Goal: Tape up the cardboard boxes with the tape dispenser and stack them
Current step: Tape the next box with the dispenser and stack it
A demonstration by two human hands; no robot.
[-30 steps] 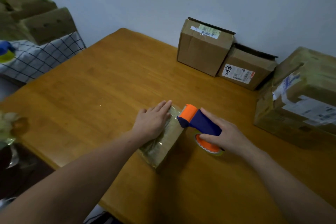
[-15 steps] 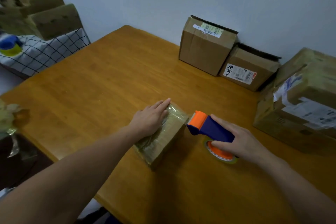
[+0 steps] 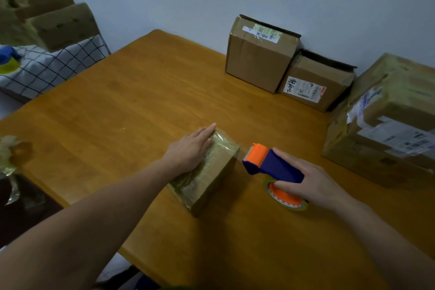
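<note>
A small cardboard box point(image 3: 211, 179) wrapped in clear tape lies on the wooden table point(image 3: 117, 106). My left hand point(image 3: 190, 150) rests flat on its top with straight fingers. My right hand point(image 3: 308, 181) grips the blue and orange tape dispenser point(image 3: 266, 162) just right of the box. The dispenser's orange head sits a small gap away from the box's right edge, and its tape roll point(image 3: 286, 198) touches the table.
Two brown boxes point(image 3: 256, 59) point(image 3: 313, 85) with open flaps stand against the wall at the back. A larger taped box point(image 3: 386, 122) sits at the right. More boxes point(image 3: 47, 16) and a checked cloth point(image 3: 47, 66) lie off the table at the left.
My right hand has drawn the dispenser rightward off the box, opening a gap between them. My left hand stays flat on the box.
</note>
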